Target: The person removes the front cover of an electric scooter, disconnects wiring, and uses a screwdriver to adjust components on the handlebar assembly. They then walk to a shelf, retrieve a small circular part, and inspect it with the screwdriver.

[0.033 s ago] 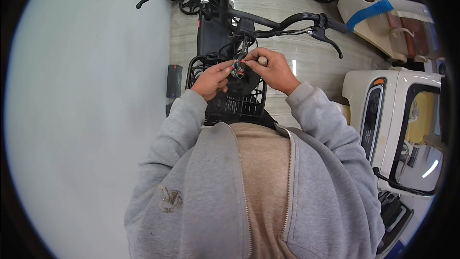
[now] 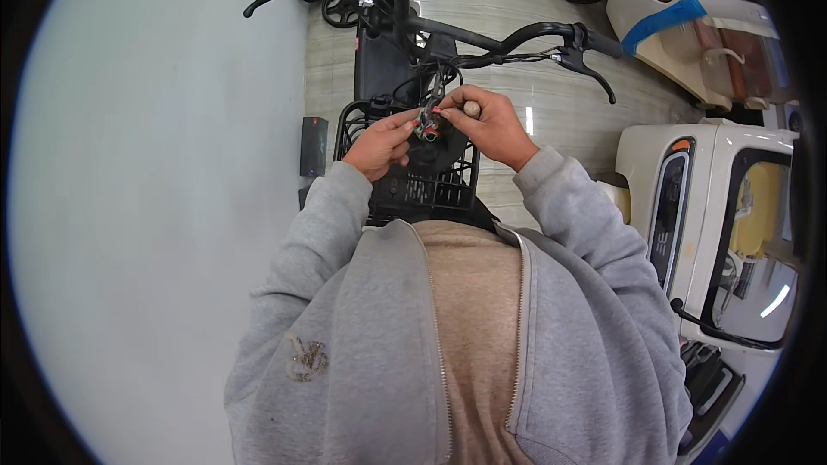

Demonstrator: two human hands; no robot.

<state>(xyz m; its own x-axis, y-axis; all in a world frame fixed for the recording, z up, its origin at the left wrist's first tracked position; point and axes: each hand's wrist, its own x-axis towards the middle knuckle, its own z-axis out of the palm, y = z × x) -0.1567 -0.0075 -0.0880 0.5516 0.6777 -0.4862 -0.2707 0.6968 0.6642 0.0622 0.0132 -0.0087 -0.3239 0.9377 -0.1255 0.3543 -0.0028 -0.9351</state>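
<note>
At far left, a pale wall (image 2: pixel 155 172) runs beside a dark upright box (image 2: pixel 314 145) on the floor. Next, the left hand (image 2: pixel 377 146) pinches the near side of a wiring bundle (image 2: pixel 428 126) between thumb and fingertips. The bundle sits between the two hands, above a black front basket (image 2: pixel 473 170) and below the black handlebar (image 2: pixel 465 33), from which dark cables descend to it.

Status: wiring is drawn out and loose strands are accessible; handlebar and basket are mounted. Not done: the bundle is neither covered nor stowed. Whether any strand ends are joined cannot be determined at this size.

Condition: thin strands, mixed colours, red, green and black predominating, crowded and tangled; no damage can be confirmed.

To the right, the right hand (image 2: pixel 491 125) presses thumb and forefinger together on a red piece (image 2: pixel 437 110) at the bundle; a tan, round-ended object (image 2: pixel 471 109), kind unclear, is also in its grasp. Farther right stands a cream-white vehicle (image 2: pixel 642 145), well apart.
</note>
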